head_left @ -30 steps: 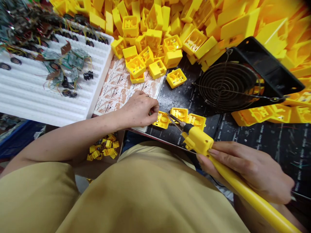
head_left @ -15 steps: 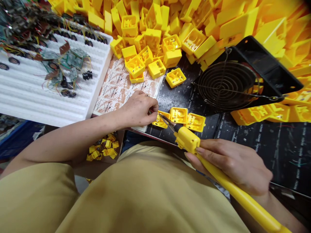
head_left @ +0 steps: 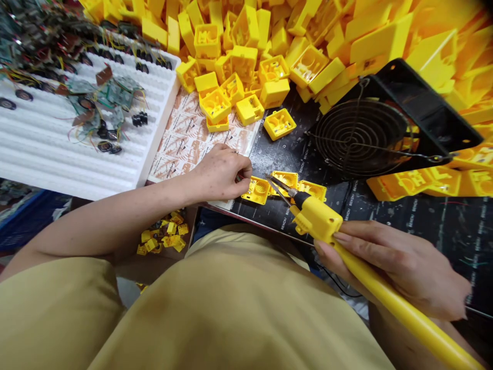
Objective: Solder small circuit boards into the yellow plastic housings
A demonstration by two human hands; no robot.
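My left hand (head_left: 220,173) rests at the edge of a printed paper sheet (head_left: 188,139), its fingertips pinched on something thin, too small to name, beside a yellow plastic housing (head_left: 256,190). Two more open housings, one (head_left: 285,181) and another (head_left: 313,190), lie side by side to its right on a black mat. My right hand (head_left: 393,262) grips a long yellow-handled soldering iron (head_left: 318,218). The iron's thin metal tip (head_left: 278,186) reaches over the middle housing, close to or touching it.
A heap of yellow housings (head_left: 246,46) fills the top of the view. A black fan with a wire guard (head_left: 362,131) sits at right. A white foam tray (head_left: 57,154) holds wired circuit boards and black round parts. Small yellow pieces (head_left: 162,234) lie below my left forearm.
The right hand and iron have shifted right since half a second ago, close to their position a second ago. The left hand has barely moved.
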